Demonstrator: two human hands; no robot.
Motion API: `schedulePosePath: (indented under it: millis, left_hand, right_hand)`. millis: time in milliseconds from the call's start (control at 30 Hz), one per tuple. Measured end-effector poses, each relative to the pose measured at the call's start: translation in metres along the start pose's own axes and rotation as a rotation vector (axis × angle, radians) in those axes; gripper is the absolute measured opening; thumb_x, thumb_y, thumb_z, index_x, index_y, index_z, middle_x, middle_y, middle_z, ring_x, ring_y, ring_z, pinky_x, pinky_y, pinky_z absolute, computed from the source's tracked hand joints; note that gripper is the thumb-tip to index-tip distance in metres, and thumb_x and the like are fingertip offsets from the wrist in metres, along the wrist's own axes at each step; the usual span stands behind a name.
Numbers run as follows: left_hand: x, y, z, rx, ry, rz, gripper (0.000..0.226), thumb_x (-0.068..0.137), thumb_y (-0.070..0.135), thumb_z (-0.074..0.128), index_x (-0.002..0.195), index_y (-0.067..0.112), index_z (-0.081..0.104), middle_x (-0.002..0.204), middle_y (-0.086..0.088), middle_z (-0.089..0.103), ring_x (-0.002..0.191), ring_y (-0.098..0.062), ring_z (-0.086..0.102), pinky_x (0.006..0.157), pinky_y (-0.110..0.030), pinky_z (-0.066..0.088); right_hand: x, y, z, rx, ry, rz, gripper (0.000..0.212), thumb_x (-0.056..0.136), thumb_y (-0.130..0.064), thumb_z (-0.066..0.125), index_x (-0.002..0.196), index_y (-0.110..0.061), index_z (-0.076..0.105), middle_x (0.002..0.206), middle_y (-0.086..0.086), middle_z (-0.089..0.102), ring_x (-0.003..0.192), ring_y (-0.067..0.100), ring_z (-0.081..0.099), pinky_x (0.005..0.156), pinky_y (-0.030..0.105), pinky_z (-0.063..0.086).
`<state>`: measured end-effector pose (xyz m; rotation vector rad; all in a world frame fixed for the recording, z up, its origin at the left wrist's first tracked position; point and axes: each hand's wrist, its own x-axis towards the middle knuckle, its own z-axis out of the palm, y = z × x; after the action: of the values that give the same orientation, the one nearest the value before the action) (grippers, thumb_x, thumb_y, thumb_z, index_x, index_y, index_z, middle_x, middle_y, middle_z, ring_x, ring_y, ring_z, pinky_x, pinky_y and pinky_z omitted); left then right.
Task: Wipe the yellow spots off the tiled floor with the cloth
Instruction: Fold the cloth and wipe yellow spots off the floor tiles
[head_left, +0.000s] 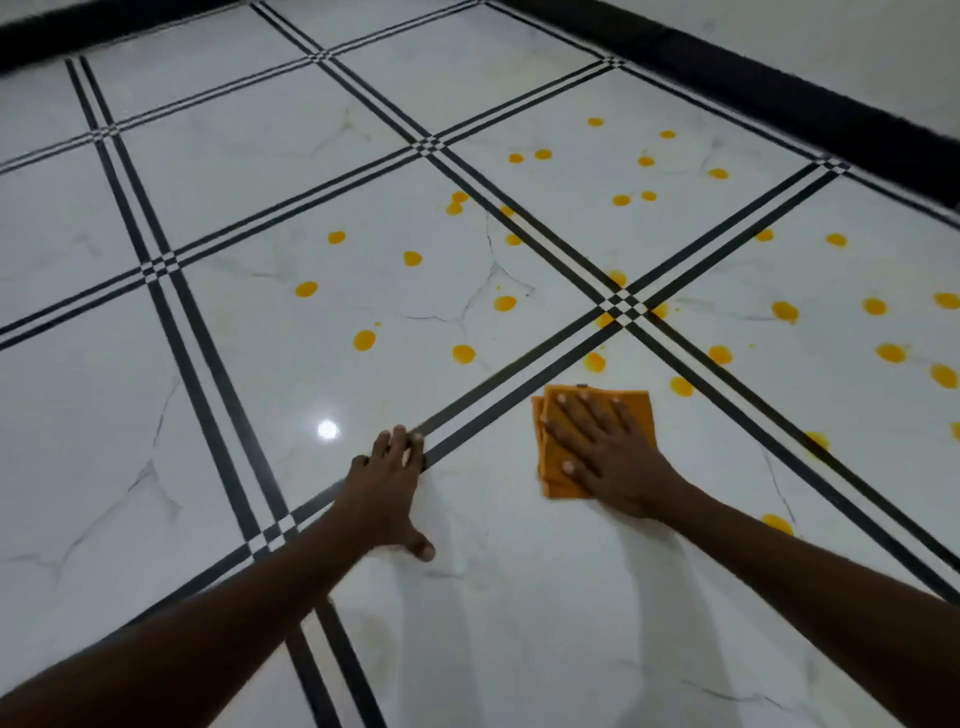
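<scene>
Left hand (390, 486) flat on tiled floor (218, 395), fingers spread, holding nothing. Right hand (608, 452) spread flat, pressing folded orange cloth (553, 475) to floor. Yellow spots (464, 354) scattered beyond and right of cloth.

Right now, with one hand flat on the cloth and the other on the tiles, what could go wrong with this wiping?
1. The orange cloth looks small beside the many yellow spots; it may load up and smear them.
2. The left hand rests bare on the glossy floor; it could slip if the tile gets wet.
3. The right hand lies flat, without a grip, so the folded cloth may bunch.
</scene>
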<state>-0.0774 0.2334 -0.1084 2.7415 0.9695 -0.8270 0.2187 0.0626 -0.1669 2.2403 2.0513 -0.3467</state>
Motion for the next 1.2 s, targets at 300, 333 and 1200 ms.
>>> schedulePosePath:
  millis: [300,333,1200]
  left_hand:
    - [0.017,0.075,-0.015,-0.163,0.079,0.061,0.149,0.056,0.081,0.073,0.159,0.009,-0.007,0.165,-0.020,-0.012,0.154,-0.034,-0.010,0.124,-0.048,0.009]
    - [0.018,0.083,-0.012,-0.139,0.071,0.040,0.153,0.055,0.082,0.073,0.158,0.007,-0.012,0.164,-0.022,-0.017,0.153,-0.036,-0.015,0.124,-0.050,0.006]
    - [0.043,0.118,-0.014,-0.242,0.190,0.015,0.148,0.056,0.078,0.075,0.158,0.019,-0.015,0.166,-0.009,-0.020,0.154,-0.029,-0.016,0.124,-0.047,0.001]
  right_hand:
    - [-0.056,-0.065,0.030,0.168,0.295,0.361,0.068,0.098,-0.051,0.035,0.161,-0.027,0.026,0.169,0.012,0.020,0.155,0.041,0.019,0.120,0.065,0.019]
    - [-0.051,-0.074,0.030,0.178,0.257,0.254,0.068,0.099,-0.051,0.035,0.162,-0.028,0.023,0.170,0.010,0.017,0.156,0.040,0.016,0.119,0.066,0.019]
    - [0.003,-0.014,0.021,0.098,0.317,0.251,0.066,0.099,-0.051,0.034,0.162,-0.031,0.022,0.170,0.008,0.014,0.157,0.036,0.009,0.122,0.064,0.011]
